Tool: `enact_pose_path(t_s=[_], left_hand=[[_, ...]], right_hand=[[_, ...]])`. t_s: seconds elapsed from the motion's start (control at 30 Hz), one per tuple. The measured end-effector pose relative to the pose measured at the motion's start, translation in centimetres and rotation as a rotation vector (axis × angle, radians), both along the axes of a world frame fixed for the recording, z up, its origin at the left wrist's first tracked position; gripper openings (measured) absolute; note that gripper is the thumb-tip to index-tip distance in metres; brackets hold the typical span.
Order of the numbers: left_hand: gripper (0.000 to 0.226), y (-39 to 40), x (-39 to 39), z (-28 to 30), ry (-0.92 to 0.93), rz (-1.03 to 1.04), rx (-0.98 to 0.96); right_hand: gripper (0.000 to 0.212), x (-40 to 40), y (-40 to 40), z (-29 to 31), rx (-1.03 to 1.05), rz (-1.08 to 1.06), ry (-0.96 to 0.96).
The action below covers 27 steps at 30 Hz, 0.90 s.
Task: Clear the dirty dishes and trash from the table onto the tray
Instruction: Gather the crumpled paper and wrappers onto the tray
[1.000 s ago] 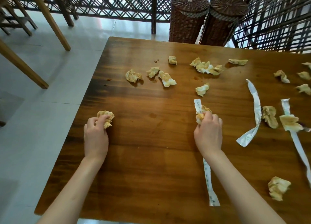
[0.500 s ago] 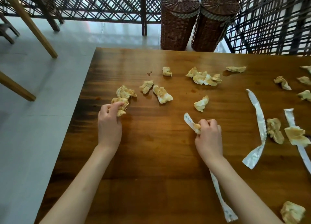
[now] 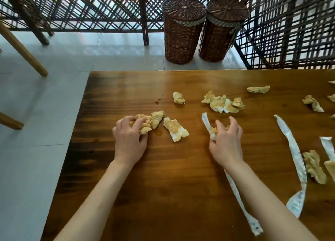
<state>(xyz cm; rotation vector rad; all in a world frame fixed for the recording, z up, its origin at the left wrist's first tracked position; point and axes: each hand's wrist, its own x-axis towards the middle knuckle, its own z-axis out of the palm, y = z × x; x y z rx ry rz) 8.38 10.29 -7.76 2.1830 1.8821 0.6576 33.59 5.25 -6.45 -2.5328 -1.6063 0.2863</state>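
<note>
Crumpled, yellow-stained napkins litter the brown wooden table (image 3: 163, 177). My left hand (image 3: 129, 138) grips a wad of stained napkins (image 3: 147, 122) near the table's left side, fingers curled over it. My right hand (image 3: 225, 142) holds a small stained wad together with a long white paper strip (image 3: 237, 191), which runs under my forearm toward the near edge. A flatter stained napkin (image 3: 175, 130) lies between my hands. A cluster of wads (image 3: 223, 103) and a single wad (image 3: 178, 97) lie farther back. No tray is in view.
More paper strips (image 3: 295, 161) and stained wads (image 3: 314, 166) lie on the right side. Small crumbs (image 3: 157, 101) and a greasy spot sit near the left wad. Two wicker baskets (image 3: 183, 30) stand on the floor beyond the far edge, before a lattice screen. Chair legs stand at left.
Both hands moved away from me across the table. My left hand carried its wad up to another napkin and now covers both. My right hand dragged the strip forward, reaching a further wad.
</note>
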Motion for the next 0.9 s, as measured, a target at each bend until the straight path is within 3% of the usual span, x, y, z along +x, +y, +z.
enact_pose_path(t_s=[0.17,0.37,0.63,0.8,0.9], left_hand=[[0.049,1.1,0.1,-0.4,0.019,-0.095,-0.041],[0.038,1.7,-0.1,-0.8,-0.011,-0.074,-0.039],[0.041,1.4,-0.6,-0.6,0.032,-0.009,0.020],[0.058,0.4,-1.0,-0.9,0.088,-0.010,-0.091],[0.049,0.5,-1.1,-1.0,0.082,-0.035,-0.080]], right_hand=[[0.051,0.4,0.3,-0.8,0.050,0.031,0.017],[0.036,0.7,0.3,-0.7,0.207,-0.019,0.048],[0.041,0.4,0.3,-0.9,0.223,-0.044,0.069],[0.042,0.5,0.4,-0.9,0.204,-0.035,0.076],[0.043,0.5,0.5,-1.0,0.195,-0.029,0.075]])
